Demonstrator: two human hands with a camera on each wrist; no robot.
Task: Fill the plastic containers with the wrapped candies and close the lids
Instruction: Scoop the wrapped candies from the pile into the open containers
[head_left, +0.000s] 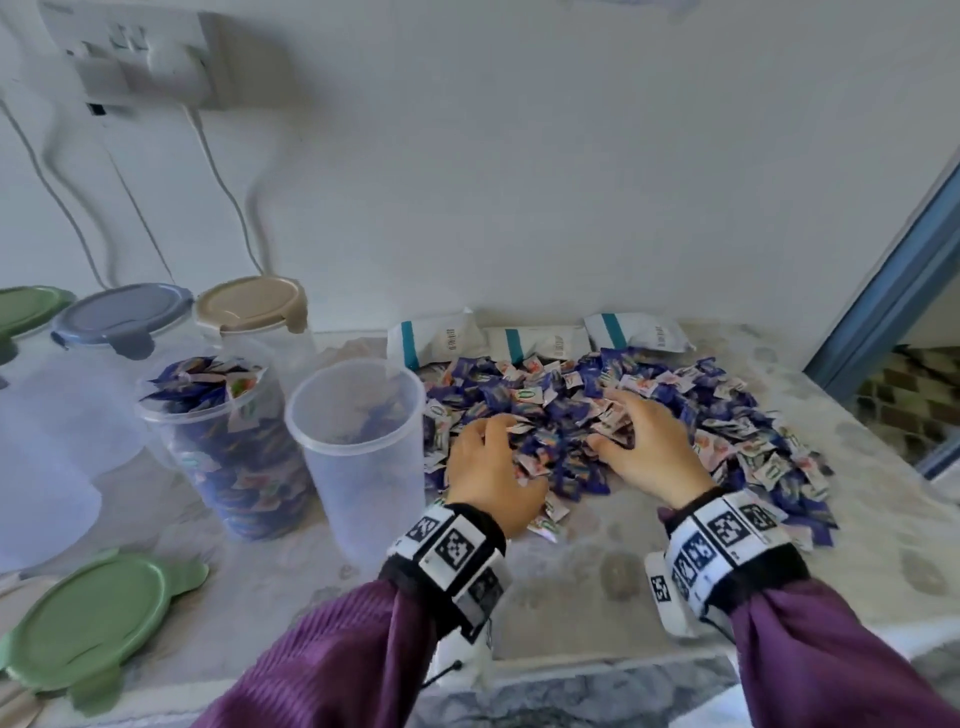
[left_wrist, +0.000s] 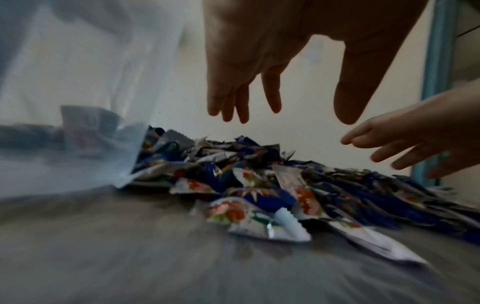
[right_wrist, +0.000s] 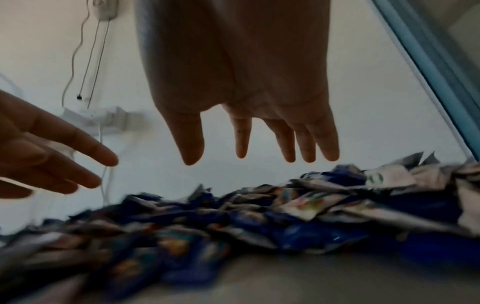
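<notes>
Candies (head_left: 597, 431) in blue and white wrappers lie in a broad heap across the centre and right of the head view, spread over the speckled counter (head_left: 587, 577). Both hands sit over the near edge of that heap. The left hand (head_left: 491, 475) is at centre frame, palm down, its fingers spread and slightly bent, with wrappers showing just under the fingertips; the left wrist view shows the fingers (left_wrist: 241, 102) hanging straight above the pile with air beneath them, holding nothing. The right hand (head_left: 649, 447) lies just right of it, likewise splayed wide over the candies, and the right wrist view shows its fingers (right_wrist: 288, 142) extended just above the wrappers, nothing pinched.

Left of the hands stands an empty clear container (head_left: 358, 447), its rim close beside the left hand. Further left, touching it, is a second container (head_left: 228, 441) heaped with candies to the brim. A green lid (head_left: 98, 618) lies flat at lower left. Lidded containers (head_left: 119, 332) stand behind at the left edge, and white packets (head_left: 540, 340) rest against the wall behind the heap.
</notes>
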